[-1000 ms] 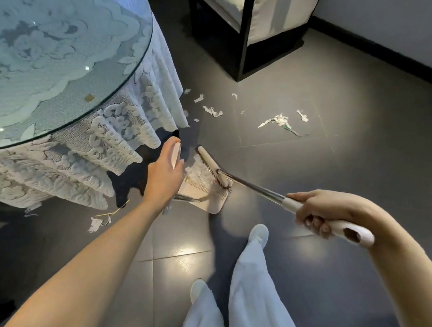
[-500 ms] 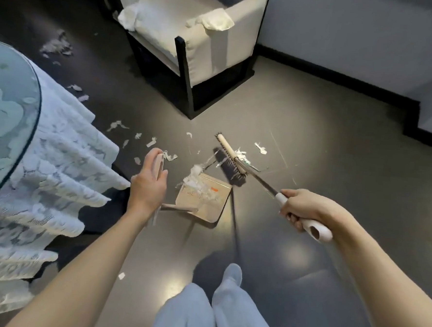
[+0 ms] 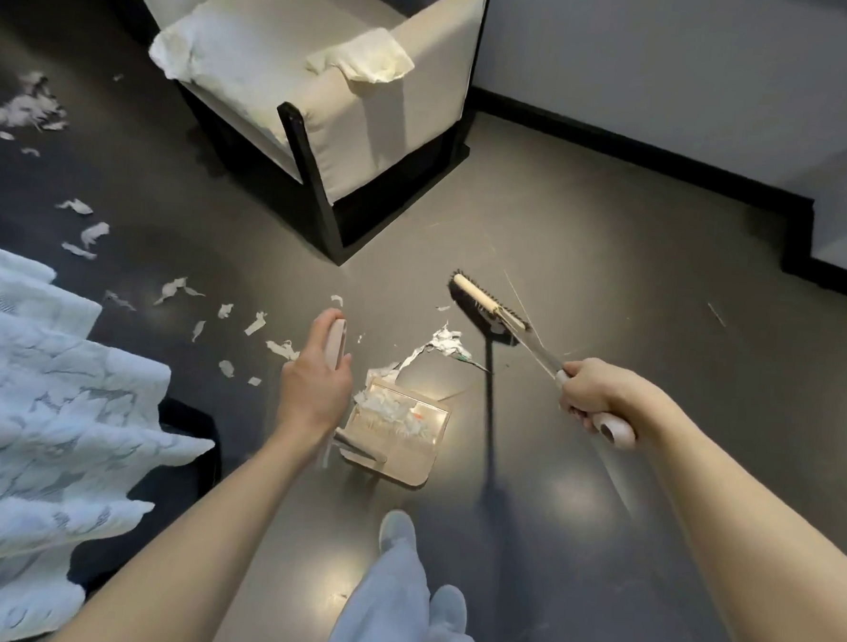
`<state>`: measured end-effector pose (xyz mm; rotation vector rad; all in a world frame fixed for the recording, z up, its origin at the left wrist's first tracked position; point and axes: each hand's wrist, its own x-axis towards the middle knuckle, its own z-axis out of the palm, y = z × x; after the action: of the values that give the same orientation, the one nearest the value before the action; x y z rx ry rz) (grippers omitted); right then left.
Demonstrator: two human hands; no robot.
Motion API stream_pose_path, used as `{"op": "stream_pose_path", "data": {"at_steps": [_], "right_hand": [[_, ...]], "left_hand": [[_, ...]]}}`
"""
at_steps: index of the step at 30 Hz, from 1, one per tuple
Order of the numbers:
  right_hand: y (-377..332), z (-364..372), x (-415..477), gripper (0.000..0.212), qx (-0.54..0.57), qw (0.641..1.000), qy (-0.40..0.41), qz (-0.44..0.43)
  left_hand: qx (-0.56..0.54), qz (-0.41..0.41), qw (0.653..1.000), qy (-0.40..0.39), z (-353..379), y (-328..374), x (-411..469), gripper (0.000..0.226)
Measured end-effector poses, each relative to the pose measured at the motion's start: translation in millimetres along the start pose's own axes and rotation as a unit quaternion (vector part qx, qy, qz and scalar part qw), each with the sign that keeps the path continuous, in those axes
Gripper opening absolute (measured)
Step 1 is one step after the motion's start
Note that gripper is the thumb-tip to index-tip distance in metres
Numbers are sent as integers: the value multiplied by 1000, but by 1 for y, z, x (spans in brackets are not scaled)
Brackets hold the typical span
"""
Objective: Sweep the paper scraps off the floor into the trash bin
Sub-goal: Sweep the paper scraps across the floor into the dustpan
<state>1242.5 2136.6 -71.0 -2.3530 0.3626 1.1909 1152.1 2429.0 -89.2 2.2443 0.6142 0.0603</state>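
— The floor (image 3: 616, 223) here is dark grey and shiny, and a pale wall (image 3: 676, 53) with a black base runs behind it. What else do we see?

— At the top stands a cream chair (image 3: 326, 91) with a black frame. At the left edge hangs a white lace cloth (image 3: 35, 396).

— And where are the scraps (image 3: 442, 344)?

— We see one white clump on the floor, between the broom (image 3: 484, 300) and the pan (image 3: 404, 448), just beside the front edge of the pan. More paper lies inside the pan, in its far half. A loose line of small pieces goes from the pan to the left, toward the cloth, and another heap lies far at the upper left.

— How are the hands?

— The left hand (image 3: 313, 388) has its fingers wrapped around the upright pink handle of the pan, and the pan sits flat on the floor. The right hand (image 3: 591, 390) is closed tight around the white grip of the broom. The metal shaft goes from it up and left to the brush head.

— Does the brush touch the floor?

— We cannot tell for sure; it casts a long shadow toward us. It is just beyond the clump. Below, we see two pale shoes (image 3: 396, 527).
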Motion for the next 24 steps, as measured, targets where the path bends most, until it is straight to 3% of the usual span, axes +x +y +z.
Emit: {"op": "stream_pose_path", "data": {"at_steps": [5,12,16,24], "right_hand": [[-18,25,21,35,42,994,-97,16],[-25,59,-34,49,66,982,-177,18],[-28,69,-73,49,32,980,-196,-2],[-56,53,-98,31,67,974,-207,-62]], "left_hand": [[-4,-9,1000,2,-14,-3,33,38],[-35,-32,999,26,-15,6,30,36],[-48,-50,996,47,-16,13,25,35],[-32,-36,990,136,-56,3,12,36]]}}
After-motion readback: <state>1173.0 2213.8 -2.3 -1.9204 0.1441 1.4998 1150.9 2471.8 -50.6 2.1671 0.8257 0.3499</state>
